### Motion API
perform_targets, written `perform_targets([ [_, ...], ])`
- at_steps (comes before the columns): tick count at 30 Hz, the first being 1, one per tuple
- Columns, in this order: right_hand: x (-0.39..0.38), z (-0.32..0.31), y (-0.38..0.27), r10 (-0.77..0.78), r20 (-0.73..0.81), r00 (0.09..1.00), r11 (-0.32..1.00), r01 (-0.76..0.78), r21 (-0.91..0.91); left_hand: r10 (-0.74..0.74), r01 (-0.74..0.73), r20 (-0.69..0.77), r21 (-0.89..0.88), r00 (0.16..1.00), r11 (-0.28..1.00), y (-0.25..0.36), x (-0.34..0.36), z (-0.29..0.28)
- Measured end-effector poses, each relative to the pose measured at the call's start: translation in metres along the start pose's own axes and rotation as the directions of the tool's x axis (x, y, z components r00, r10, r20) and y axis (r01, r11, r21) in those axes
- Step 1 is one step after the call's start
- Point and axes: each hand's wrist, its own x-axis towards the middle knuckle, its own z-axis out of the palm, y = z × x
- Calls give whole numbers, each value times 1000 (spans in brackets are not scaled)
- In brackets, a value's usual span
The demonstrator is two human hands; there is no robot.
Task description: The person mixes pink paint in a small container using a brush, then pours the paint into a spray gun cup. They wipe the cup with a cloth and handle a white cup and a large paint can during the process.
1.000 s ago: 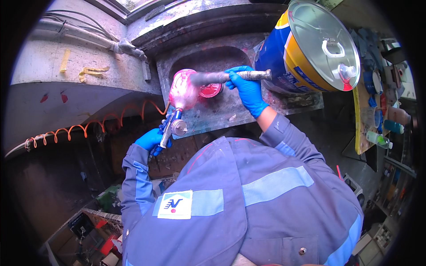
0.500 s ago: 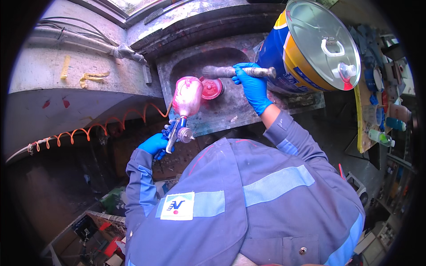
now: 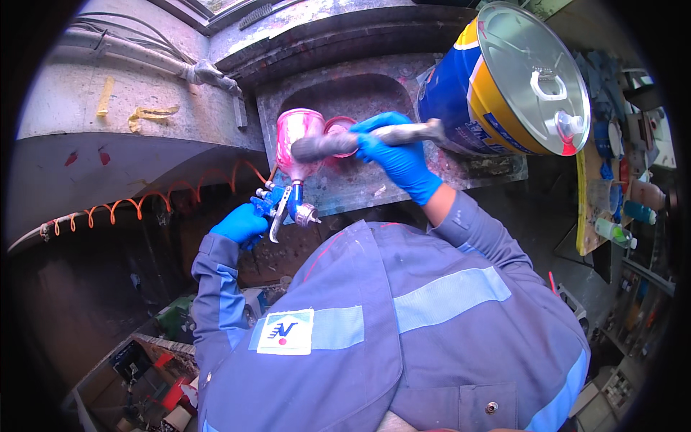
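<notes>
Blue gloves cover both hands. My left hand [image 3: 243, 223] is wrapped round the handle of a blue spray gun [image 3: 289, 199], whose silver nozzle points to the right. On top of the gun sits an uncovered cup [image 3: 296, 129] smeared with pink paint. My right hand [image 3: 397, 153] grips a paintbrush [image 3: 327, 146] by its handle. The brush's dark bristles lie over the cup's side in this view; whether they touch it I cannot tell. Behind the brush, a round pink lid [image 3: 340, 128] rests on the stained basin, partly hidden.
A large blue and yellow metal drum [image 3: 497, 86] stands at the right of the stained sink top [image 3: 345, 201]. An orange coiled hose [image 3: 169, 198] runs left from the gun. At far right, a yellow-edged bench [image 3: 584, 209] carries bottles [image 3: 615, 232] and cups.
The paintbrush has moved left and nearer, from above the lid to across the paint cup. My left hand and the spray gun have shifted slightly up and left.
</notes>
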Motion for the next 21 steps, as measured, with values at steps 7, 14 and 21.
perform_targets([
  [7,33,-19,34,32,-139,990,999,-34,-15,-41,41,-6,153,999,987,-15,10,3],
  [14,12,-32,84,93,-115,989,964,-118,-239,105,-103,-12,-309,994,945,-46,23,8],
  [21,7,-25,99,5,-69,998,935,-29,-355,354,-195,-357,410,865,891,-21,14,13],
])
